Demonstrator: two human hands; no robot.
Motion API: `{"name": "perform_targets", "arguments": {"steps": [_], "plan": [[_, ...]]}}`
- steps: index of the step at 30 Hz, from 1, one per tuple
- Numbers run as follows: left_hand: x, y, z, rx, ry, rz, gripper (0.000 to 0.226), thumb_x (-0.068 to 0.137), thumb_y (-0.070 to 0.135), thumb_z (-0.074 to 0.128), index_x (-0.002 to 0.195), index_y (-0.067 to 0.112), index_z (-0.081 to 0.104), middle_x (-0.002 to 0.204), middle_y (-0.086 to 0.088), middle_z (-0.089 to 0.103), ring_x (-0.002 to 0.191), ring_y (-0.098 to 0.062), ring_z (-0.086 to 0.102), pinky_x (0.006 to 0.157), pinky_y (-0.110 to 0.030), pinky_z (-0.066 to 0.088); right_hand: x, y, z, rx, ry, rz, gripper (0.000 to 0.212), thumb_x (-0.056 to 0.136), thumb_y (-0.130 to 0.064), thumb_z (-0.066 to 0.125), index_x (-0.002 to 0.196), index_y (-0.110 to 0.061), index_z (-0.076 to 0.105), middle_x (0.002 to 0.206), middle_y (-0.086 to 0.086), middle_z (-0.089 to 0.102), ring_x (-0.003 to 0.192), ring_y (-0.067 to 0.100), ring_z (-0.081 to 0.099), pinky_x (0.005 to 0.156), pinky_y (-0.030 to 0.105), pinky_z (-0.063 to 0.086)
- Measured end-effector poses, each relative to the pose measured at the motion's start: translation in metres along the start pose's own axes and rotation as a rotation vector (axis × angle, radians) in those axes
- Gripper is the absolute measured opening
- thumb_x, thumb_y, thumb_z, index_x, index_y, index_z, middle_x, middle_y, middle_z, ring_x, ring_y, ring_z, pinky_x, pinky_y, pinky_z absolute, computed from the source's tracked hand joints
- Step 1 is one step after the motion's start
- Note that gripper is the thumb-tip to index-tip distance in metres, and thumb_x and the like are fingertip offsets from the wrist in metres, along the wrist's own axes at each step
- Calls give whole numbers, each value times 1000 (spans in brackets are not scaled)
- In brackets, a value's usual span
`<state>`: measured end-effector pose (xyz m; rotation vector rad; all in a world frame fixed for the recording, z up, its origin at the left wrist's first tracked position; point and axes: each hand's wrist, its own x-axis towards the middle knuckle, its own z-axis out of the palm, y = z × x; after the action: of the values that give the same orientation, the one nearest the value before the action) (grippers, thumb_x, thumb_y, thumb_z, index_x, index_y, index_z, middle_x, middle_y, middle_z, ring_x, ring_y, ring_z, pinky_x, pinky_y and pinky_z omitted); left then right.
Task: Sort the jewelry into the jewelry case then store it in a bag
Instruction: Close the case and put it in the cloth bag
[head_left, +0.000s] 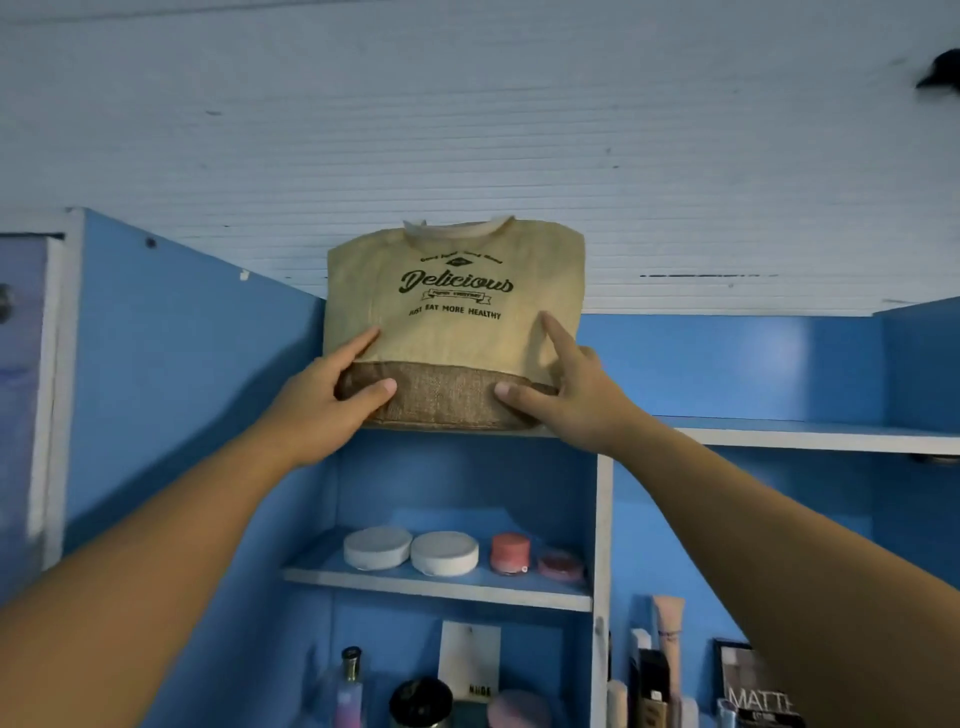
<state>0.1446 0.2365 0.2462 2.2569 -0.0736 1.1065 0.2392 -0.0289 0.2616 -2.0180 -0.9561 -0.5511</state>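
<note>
Two hands of mine clasp one thing. My left hand (332, 400) grips the lower left corner of the tan woven bag (452, 291), thumb across its dark brown bottom band. The bag, printed "Delicious", stands upright on the blue cabinet's top shelf (779, 434). My right hand (571, 400) holds the lower right corner, forefinger straight up the front. Below, two white round jars (376, 551) sit left of a pink jar (510, 552).
</note>
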Motion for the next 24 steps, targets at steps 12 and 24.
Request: {"name": "perform_targets", "arguments": {"steps": [12,24], "plan": [[-86,65,28,-63,131,334,73,77,50,60,145,30,42,121,5,45,118,-4,47,100,-3,30,-103,-10,-26,33,243,-108,122,65,-44,83,145,-48,-9,149,-2,9,137,14,21,106,21,23],[-269,62,97,-16,148,335,56,84,36,65,134,12,55,125,-1,45,117,-19,49,101,-31,43,-276,39,-2,-41,128,10,127,59,-55,76,147,-38,-14,145,-5,7,132,-12,11,105,3,15]]}}
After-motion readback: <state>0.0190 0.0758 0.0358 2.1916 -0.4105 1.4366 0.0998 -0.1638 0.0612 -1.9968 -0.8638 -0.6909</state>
